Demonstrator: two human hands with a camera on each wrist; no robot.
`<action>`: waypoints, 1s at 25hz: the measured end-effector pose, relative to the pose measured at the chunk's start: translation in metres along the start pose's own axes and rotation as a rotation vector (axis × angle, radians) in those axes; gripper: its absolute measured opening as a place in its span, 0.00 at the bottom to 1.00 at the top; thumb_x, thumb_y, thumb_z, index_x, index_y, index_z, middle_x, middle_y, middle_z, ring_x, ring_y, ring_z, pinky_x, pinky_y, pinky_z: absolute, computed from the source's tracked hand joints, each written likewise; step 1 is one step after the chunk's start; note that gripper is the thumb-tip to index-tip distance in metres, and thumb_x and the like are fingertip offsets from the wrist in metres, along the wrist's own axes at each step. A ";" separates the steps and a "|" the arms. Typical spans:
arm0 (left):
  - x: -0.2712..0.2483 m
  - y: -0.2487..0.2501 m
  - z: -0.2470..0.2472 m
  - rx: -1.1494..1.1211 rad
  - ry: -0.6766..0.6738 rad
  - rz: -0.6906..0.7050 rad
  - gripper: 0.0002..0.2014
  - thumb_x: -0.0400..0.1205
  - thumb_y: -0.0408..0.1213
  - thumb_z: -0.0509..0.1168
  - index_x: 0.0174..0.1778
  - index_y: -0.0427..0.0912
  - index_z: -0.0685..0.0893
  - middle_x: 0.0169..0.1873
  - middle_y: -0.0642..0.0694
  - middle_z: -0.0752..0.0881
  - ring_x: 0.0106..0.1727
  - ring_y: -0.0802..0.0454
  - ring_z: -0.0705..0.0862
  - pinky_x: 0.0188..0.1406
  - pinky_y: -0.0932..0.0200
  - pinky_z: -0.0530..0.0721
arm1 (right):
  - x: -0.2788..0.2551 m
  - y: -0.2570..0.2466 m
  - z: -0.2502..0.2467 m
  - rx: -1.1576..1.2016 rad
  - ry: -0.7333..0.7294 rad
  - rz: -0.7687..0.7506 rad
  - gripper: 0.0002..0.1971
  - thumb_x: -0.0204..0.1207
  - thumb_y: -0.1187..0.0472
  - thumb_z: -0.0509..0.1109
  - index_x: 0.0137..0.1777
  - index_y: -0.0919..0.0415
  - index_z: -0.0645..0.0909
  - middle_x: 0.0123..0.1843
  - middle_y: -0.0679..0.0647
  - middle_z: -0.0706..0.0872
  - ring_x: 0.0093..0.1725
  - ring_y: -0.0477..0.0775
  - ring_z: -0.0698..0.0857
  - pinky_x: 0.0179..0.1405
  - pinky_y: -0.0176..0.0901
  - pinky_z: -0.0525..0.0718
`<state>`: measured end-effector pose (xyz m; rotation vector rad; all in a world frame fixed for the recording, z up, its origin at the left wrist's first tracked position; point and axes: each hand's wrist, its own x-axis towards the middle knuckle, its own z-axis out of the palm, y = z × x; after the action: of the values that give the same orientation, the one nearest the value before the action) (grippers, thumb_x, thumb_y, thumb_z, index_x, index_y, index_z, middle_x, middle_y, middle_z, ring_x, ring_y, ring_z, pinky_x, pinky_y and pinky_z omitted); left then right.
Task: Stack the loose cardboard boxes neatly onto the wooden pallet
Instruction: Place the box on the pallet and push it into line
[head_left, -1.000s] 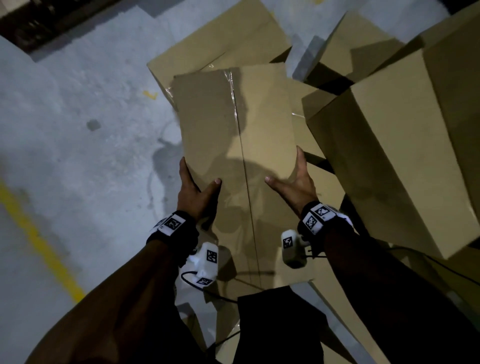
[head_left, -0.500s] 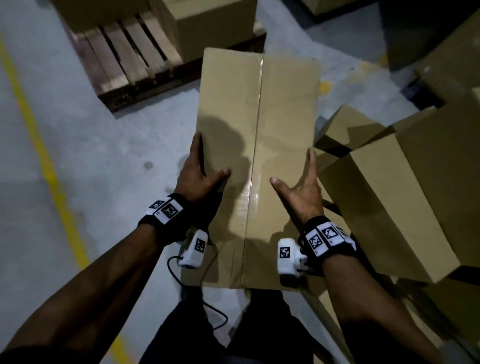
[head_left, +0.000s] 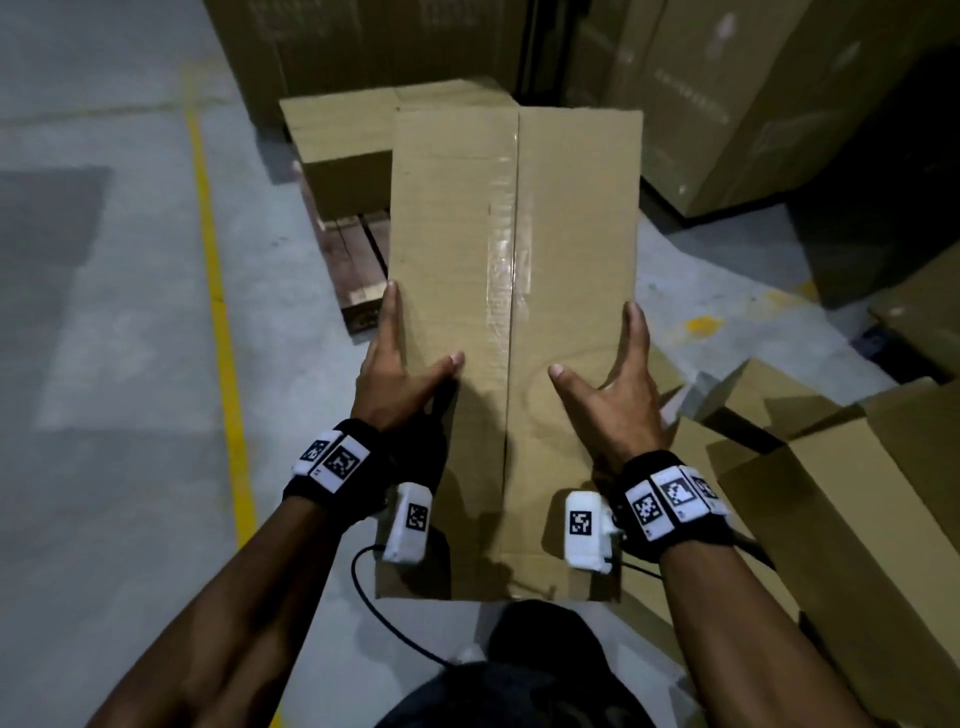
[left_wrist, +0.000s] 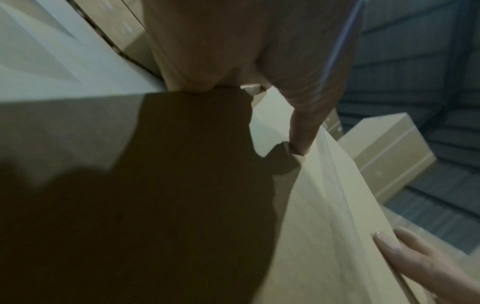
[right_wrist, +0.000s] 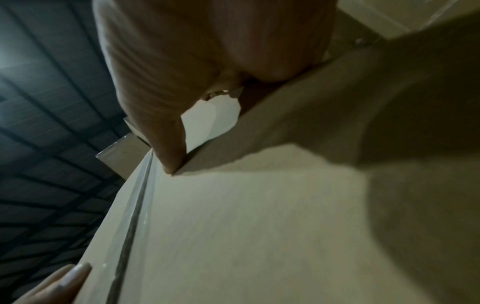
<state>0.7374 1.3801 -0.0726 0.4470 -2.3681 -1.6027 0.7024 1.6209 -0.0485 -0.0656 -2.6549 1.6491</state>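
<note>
I carry a long taped cardboard box (head_left: 514, 312) in the air, lengthwise in front of me. My left hand (head_left: 400, 364) presses its left side and my right hand (head_left: 618, 379) its right side, fingers straight along the edges and thumbs lying on top. The wooden pallet (head_left: 358, 260) lies on the floor just beyond and left of the box, with another box (head_left: 343, 145) standing on its far part. In the wrist views the box (left_wrist: 324, 205) (right_wrist: 259, 226) fills the frame, with each hand's fingers flat against it.
Tall stacks of large cartons (head_left: 727, 104) stand behind the pallet. Loose boxes (head_left: 857, 519) lie jumbled on the floor at my right. A yellow floor line (head_left: 218, 312) runs along the left, with bare concrete beyond it.
I have lifted the box off the loose pile and turned left with it. The pallet, first out of sight, now lies straight ahead under the box's far end.
</note>
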 end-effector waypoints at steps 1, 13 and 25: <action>0.007 0.001 -0.012 0.000 0.027 0.001 0.51 0.76 0.50 0.77 0.86 0.65 0.47 0.83 0.48 0.65 0.79 0.45 0.70 0.71 0.61 0.67 | 0.006 -0.011 0.011 0.005 -0.023 -0.011 0.53 0.71 0.48 0.81 0.82 0.23 0.44 0.88 0.47 0.61 0.84 0.60 0.65 0.80 0.66 0.68; 0.209 -0.036 -0.127 -0.041 0.248 0.004 0.54 0.68 0.55 0.77 0.86 0.63 0.51 0.67 0.86 0.61 0.67 0.78 0.68 0.70 0.66 0.67 | 0.190 -0.105 0.196 0.062 -0.229 -0.159 0.54 0.69 0.47 0.82 0.83 0.25 0.45 0.87 0.47 0.63 0.82 0.59 0.68 0.79 0.69 0.69; 0.427 -0.095 -0.270 -0.161 0.349 -0.056 0.52 0.69 0.46 0.80 0.83 0.67 0.55 0.60 0.80 0.69 0.66 0.57 0.77 0.73 0.48 0.77 | 0.348 -0.226 0.412 0.090 -0.331 -0.215 0.56 0.69 0.52 0.84 0.85 0.28 0.47 0.89 0.43 0.54 0.83 0.49 0.59 0.82 0.65 0.63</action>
<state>0.4533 0.9524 -0.0484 0.7002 -1.9707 -1.5744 0.3343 1.1670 -0.0321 0.5181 -2.6792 1.8396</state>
